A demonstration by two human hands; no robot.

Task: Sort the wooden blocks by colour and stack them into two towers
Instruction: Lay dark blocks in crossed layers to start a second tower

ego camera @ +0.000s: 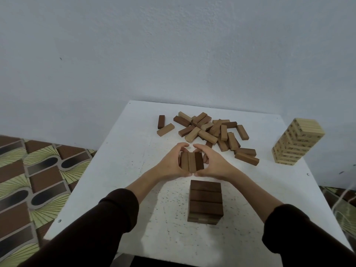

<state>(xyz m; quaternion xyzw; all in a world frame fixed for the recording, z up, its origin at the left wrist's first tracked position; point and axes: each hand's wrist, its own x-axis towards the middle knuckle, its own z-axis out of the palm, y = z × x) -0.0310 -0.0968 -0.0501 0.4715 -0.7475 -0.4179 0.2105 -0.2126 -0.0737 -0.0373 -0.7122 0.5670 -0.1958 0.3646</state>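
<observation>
Left hand [170,163], right hand [214,163] clasp brown blocks [192,164].

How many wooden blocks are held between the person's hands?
3, pressed side by side between the left hand and right hand: a mid-brown wooden block on the left, a lighter brown block in the middle, a dark brown block on the right. Others underneath could be hidden.

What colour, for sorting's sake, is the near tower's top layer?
Wooden block tower's top layer: dark brown, head view.

Loose blocks [208,132] at back of table [134,170], tower [298,141] far right, stack [205,201] in front
</observation>
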